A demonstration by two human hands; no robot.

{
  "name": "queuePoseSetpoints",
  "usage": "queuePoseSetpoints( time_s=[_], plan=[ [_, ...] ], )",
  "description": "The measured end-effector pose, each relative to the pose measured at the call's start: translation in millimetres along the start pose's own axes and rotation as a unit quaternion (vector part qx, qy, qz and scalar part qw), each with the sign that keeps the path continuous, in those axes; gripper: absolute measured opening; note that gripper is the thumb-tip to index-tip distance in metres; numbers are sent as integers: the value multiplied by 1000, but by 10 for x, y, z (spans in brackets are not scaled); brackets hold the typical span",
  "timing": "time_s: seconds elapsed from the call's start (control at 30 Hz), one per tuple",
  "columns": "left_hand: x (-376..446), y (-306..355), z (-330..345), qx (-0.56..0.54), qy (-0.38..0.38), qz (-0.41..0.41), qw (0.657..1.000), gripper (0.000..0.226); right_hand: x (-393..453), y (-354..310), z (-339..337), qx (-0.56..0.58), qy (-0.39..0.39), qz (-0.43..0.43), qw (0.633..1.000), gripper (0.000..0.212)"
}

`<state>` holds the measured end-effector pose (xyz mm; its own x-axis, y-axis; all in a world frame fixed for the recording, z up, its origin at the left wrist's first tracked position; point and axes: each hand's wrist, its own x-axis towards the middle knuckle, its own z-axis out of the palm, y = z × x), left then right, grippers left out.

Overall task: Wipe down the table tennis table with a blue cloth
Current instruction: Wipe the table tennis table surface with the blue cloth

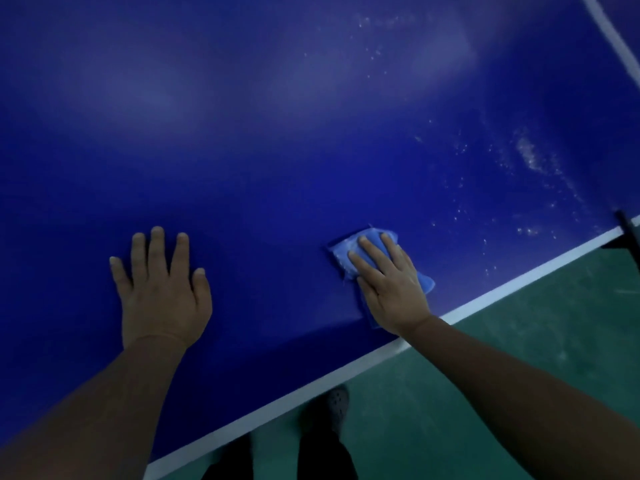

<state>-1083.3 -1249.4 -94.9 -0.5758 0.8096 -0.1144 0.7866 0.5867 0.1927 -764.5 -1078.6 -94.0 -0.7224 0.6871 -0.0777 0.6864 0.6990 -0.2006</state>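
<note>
The dark blue table tennis table [277,150] fills most of the view. A folded light blue cloth [346,252] lies flat on it near the white edge line. My right hand [391,282] presses down on the cloth with straight fingers, covering most of it. My left hand [161,289] rests flat on the bare tabletop to the left, fingers spread and holding nothing. White dust specks [530,157] are scattered over the table to the right of the cloth.
The table's white edge line [346,370] runs diagonally from lower left to right. Below it lies a green floor [519,341], with my dark shoe [336,407] and trouser legs. A dark net clamp [627,233] sits at the right edge.
</note>
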Motion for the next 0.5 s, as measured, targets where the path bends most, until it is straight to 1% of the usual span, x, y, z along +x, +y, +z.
queuePoseSetpoints(
  time_s=[0.07,0.23,0.33,0.43,0.5],
  plan=[
    [9,-1,1,2,-4,-2,1000,66,163,124,-50,3,-12,-32,999,45],
    [24,-22,-3,5,-17,-13,1000,69,771,462,-203,-31,-44,-131,990,47],
    [157,61,-73,-16,30,-40,999,66,1324,651,-299,-47,-63,-211,974,47],
    [483,307,-164,-30,89,-65,993,63,2183,817,-404,-60,-88,-290,951,49],
    [790,568,-173,-34,110,-72,991,61,2876,846,-489,-81,-86,-296,948,54]
  ],
)
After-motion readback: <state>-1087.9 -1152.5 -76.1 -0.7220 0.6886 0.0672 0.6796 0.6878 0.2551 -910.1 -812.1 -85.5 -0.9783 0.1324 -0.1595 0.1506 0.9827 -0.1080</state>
